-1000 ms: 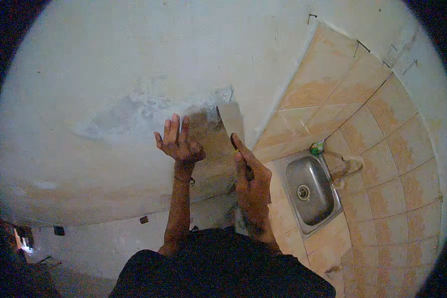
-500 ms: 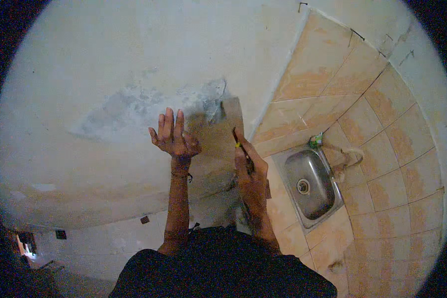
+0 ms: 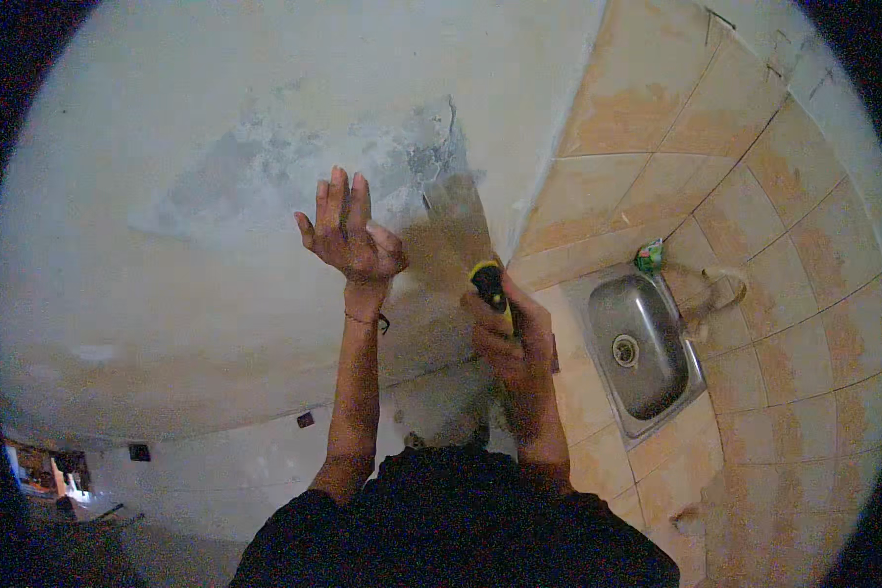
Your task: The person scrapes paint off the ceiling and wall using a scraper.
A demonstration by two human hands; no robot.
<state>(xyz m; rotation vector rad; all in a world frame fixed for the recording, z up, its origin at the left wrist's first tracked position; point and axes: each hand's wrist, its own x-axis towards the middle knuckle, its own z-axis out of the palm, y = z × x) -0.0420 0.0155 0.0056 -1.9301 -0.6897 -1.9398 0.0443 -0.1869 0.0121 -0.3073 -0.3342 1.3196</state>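
My right hand (image 3: 519, 333) is wrapped round the black and yellow handle of a scraper (image 3: 487, 282). Its wide, flat blade reaches up to the wall (image 3: 294, 59), at the right end of a rough grey-white patch (image 3: 216, 181) where the paint has come off. A crack with lifted edges runs just above the blade. Whether the blade's edge touches the wall is hard to tell in the dim light. My left hand (image 3: 353, 235) is held up before the patch, palm showing and fingers stretched out, holding nothing. A dark cord circles that wrist.
To the right, a steel sink (image 3: 647, 392) is set in a tiled counter (image 3: 583, 392). A small green packet (image 3: 649, 255) sits by its far corner. Orange and cream tiles (image 3: 647, 118) cover the adjoining wall. A bright opening (image 3: 73, 485) shows at lower left.
My right hand has turned the scraper, so more of its yellow-edged handle shows. The whole view has shifted, with the sink now farther right. My left hand stays raised and open.
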